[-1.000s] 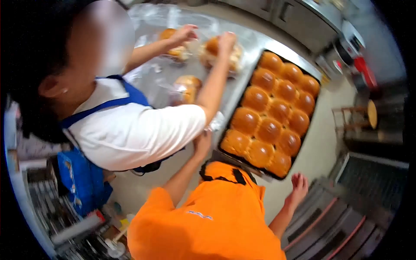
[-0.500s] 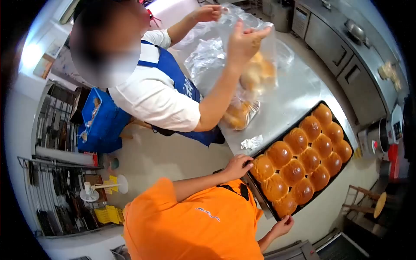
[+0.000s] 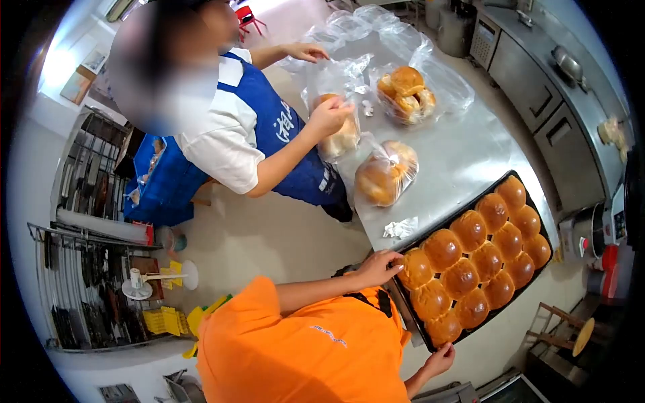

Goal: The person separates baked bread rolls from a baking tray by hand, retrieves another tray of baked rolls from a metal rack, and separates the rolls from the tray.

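Observation:
A black tray (image 3: 492,318) full of round, glossy brown buns (image 3: 460,279) lies over the corner of the metal table (image 3: 470,148). My left hand (image 3: 378,270) is closed on the tray's near left rim, fingertips beside a bun. At the lower corner, my right hand (image 3: 439,361) pinches the rim with thumb and fingers. Crumpled white plastic (image 3: 401,228) sits just beyond my left hand. Past it are a clear bag of buns (image 3: 388,176) and another opened bag of buns (image 3: 408,97).
Across the table corner, a co-worker in a blue apron (image 3: 275,127) holds a bagged loaf (image 3: 340,138). Blue crates (image 3: 164,185) and a tray rack (image 3: 87,289) stand left. A wooden stool (image 3: 583,336) is at the lower right, steel cabinets (image 3: 524,80) at the upper right.
My right hand, free of the tray a second ago, has come to its lower corner. My left hand is now on the rim. The co-worker has lowered a bag and handles another. The view has shifted.

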Motion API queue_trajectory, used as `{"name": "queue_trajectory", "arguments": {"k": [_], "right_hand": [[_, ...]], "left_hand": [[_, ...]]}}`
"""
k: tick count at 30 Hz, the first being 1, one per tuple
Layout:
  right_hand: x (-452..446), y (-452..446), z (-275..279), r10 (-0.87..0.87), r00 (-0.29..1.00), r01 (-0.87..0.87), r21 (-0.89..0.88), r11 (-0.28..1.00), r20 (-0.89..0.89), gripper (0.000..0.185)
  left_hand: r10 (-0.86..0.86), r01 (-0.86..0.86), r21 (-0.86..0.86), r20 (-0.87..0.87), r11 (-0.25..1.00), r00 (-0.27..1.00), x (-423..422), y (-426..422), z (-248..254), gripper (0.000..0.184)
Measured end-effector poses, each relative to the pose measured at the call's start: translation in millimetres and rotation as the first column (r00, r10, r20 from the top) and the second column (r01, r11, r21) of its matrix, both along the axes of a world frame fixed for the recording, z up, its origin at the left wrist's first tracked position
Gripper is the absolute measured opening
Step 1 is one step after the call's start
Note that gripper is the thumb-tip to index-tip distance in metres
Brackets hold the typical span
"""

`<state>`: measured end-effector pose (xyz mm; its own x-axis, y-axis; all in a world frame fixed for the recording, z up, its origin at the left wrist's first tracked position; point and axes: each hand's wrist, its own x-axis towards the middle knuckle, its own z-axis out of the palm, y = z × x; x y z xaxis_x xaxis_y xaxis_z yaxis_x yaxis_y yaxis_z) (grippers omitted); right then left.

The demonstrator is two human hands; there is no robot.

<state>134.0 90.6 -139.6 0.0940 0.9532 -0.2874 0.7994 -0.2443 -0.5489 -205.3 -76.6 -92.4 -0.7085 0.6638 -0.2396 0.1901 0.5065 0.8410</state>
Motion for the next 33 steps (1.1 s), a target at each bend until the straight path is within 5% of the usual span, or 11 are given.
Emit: {"name": "queue_trajectory", "arguments": {"k": [12,17,18,19,21,24,33], "right_hand": [[-13.3,1.2,21.6,-0.033,0.997,0.04,-0.095,0.995,0.074,0.052],[-22.9,-0.6,45.9,0.066,0.994,-0.074,-0.082,0.994,-0.091,0.059],[-27.0,-1.2,40.0,0.043,0.988,-0.043,0.003,0.999,-0.147,0.061],[-21.1,4.9,39.1,0.071,0.997,-0.075,-0.118,0.99,-0.033,0.06],[-10.1,7.5,21.9,0.047,0.996,-0.054,-0.099,0.994,-0.07,0.055],[-19.2,2.7,33.8,0.012,1.0,-0.011,0.018,1.0,-0.018,0.05],[2.0,5.0,12.6,-0.154,0.984,0.144,-0.113,0.983,-0.085,0.046]], "left_hand": [[-0.039,0.04,-0.013,0.091,0.999,0.995,-2.6,0.7,-7.9,0.047],[-0.071,0.071,-0.009,0.013,0.997,0.997,1.4,2.2,-32.8,0.049],[-0.01,-0.011,0.12,0.172,0.993,0.985,-1.3,11.0,-24.0,0.042],[-0.082,0.038,0.158,0.279,0.987,0.957,-6.6,9.5,-17.5,0.042],[-0.063,0.053,0.05,0.228,0.997,0.972,-4.7,10.6,-17.1,0.044],[-0.034,-0.046,0.177,0.425,0.983,0.905,-2.0,11.7,-35.3,0.054],[0.008,0.004,-0.022,0.514,1.0,0.858,-1.9,26.2,-6.7,0.066]]}}
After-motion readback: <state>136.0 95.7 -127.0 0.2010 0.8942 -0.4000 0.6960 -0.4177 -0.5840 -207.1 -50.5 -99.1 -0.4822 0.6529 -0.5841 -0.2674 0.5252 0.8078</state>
